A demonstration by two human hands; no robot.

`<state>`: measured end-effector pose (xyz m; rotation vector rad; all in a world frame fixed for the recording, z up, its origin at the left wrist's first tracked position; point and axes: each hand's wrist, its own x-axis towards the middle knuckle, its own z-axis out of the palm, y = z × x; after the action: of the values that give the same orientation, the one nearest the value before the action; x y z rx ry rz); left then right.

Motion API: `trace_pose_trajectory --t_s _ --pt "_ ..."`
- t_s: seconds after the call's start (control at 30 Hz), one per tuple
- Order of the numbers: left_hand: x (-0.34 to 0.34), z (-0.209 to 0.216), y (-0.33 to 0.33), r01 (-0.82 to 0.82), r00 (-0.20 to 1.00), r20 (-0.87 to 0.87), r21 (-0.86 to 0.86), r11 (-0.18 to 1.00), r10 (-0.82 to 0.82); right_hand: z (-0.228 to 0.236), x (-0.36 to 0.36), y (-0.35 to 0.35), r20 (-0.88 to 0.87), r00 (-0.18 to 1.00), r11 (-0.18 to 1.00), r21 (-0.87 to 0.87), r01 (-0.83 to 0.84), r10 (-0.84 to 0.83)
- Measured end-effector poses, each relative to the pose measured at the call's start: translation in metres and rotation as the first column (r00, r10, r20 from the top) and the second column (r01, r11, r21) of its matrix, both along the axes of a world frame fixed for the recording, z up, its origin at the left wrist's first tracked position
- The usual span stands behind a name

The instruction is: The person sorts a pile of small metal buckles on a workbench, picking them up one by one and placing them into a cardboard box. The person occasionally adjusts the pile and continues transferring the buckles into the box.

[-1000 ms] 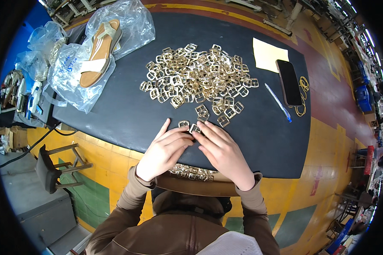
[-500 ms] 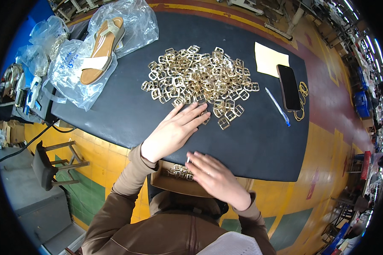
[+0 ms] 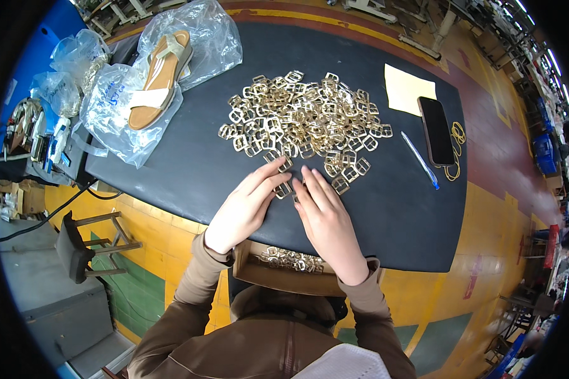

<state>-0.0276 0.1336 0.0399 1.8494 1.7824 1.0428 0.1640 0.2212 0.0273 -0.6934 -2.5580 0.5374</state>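
A heap of gold metal strap buckles (image 3: pixel 310 114) lies on the black tabletop. At the heap's near edge is my left hand (image 3: pixel 243 208), palm down, its fingers extended and touching a loose buckle (image 3: pixel 284 191) at the tips. My right hand (image 3: pixel 329 221) rests just to the right with fingers stretched forward over the table; a small piece of metal shows partly under its fingertips. Below the table edge, an open drawer (image 3: pixel 259 273) holds more buckles (image 3: pixel 291 259), partly hidden by my right wrist.
A tan sandal (image 3: pixel 153 95) sits on clear plastic bags (image 3: pixel 117 136) at the left. To the right are a yellow paper sheet (image 3: pixel 406 88), a phone (image 3: pixel 435 129), a blue-and-clear pen (image 3: pixel 419 158) and yellow cord loops (image 3: pixel 456 136). A stool (image 3: pixel 76 249) stands beyond the table's left.
My right hand has moved from above the drawer up onto the table beside the heap. The left hand has drawn back slightly, with a few buckles now apart near its fingertips.
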Motion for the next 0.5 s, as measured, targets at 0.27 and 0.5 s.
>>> trace_pose_trajectory --t_s 0.27,0.5 --pt "0.0 -0.008 -0.002 -0.06 0.951 -0.308 -0.09 0.994 0.03 0.007 0.061 -0.041 0.046 0.962 0.952 -0.162 -0.259 0.27" --pt "0.006 -0.007 -0.021 0.083 0.958 -0.264 -0.101 0.991 -0.108 0.018 0.069 -0.035 -0.121 0.959 0.934 -0.223 -0.278 0.257"
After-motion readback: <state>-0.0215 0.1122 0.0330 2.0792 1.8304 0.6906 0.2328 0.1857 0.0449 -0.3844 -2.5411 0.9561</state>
